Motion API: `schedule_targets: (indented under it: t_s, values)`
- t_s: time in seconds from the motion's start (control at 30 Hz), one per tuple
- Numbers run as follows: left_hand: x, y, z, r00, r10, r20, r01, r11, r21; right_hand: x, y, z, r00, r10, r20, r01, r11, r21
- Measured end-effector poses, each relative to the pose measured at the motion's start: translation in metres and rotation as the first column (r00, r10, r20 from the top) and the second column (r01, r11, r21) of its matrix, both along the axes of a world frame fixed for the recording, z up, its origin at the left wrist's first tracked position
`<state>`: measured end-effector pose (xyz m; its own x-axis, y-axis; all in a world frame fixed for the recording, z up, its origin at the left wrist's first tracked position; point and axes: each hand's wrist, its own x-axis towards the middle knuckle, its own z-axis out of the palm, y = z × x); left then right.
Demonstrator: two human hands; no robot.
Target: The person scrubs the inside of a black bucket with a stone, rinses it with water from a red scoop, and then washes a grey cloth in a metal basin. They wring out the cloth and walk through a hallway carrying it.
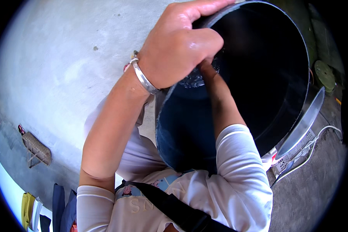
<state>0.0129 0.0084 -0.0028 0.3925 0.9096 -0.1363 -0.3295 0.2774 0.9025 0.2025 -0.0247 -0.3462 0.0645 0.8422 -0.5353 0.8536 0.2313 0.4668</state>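
A large dark blue barrel (181, 131) with a rough rim stands tilted in front of me, its wide mouth facing up. My left hand (181, 48), wearing a silver bangle (143, 79), is closed over the barrel's left rim. One of its fingers stretches along the upper rim. My right forearm (222, 96) reaches down inside, behind the left hand. The right hand itself is hidden there, so its fingers do not show. Clear, rippling water (193, 80) glints beside the right wrist. Deep shadow covers most of the barrel's inside.
Right of the barrel, a shiny metal disc-like piece (303, 121) leans near a white plastic crate (297, 150) and a white cable (313, 152). A round green object (324, 75) lies farther off. At left stands a small woven stool (36, 149); clothes (58, 205) hang at lower left.
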Motion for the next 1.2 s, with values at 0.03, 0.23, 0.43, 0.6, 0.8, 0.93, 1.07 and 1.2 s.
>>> schedule_targets:
  t_s: [0.03, 0.23, 0.43, 0.6, 0.8, 0.93, 1.07, 1.2]
  values:
    - [-0.001, 0.002, -0.002, 0.999, -0.006, 0.039, 0.007, 0.999, -0.035, -0.008, -0.018, -0.006, 1.0, 0.014, -0.014, -0.013, 0.997, 0.071]
    - [0.015, 0.001, 0.012, 0.998, 0.038, -0.04, -0.039, 0.999, -0.017, -0.028, -0.084, -0.047, 0.594, 0.37, -0.715, -0.377, 0.912, 0.159]
    - [0.008, -0.004, 0.011, 0.993, -0.008, -0.119, 0.013, 0.999, 0.039, -0.004, -0.004, 0.04, 0.824, 0.373, -0.426, -0.439, 0.896, -0.064]
    - [0.001, -0.005, -0.004, 0.99, -0.022, -0.139, 0.018, 0.999, -0.029, 0.067, -0.02, -0.035, 0.922, 0.188, -0.34, -0.178, 0.982, 0.06]
    - [0.012, -0.007, -0.034, 0.853, 0.396, -0.339, -0.144, 0.804, 0.578, 0.037, -0.136, -0.045, 0.978, -0.19, 0.089, 0.207, 0.945, -0.252]
    - [0.008, -0.003, -0.022, 0.918, 0.237, -0.317, -0.129, 0.936, 0.327, 0.009, -0.11, -0.03, 0.897, -0.289, -0.333, -0.094, 0.614, -0.784]
    - [0.007, -0.005, -0.014, 0.976, 0.14, -0.165, -0.109, 0.977, 0.184, 0.043, -0.038, 0.007, 0.675, -0.515, -0.528, 0.0, 0.715, -0.699]
    - [0.016, -0.009, -0.018, 0.934, 0.305, -0.184, -0.253, 0.931, 0.262, 0.037, 0.004, 0.06, 0.521, -0.428, -0.738, 0.087, 0.887, -0.453]
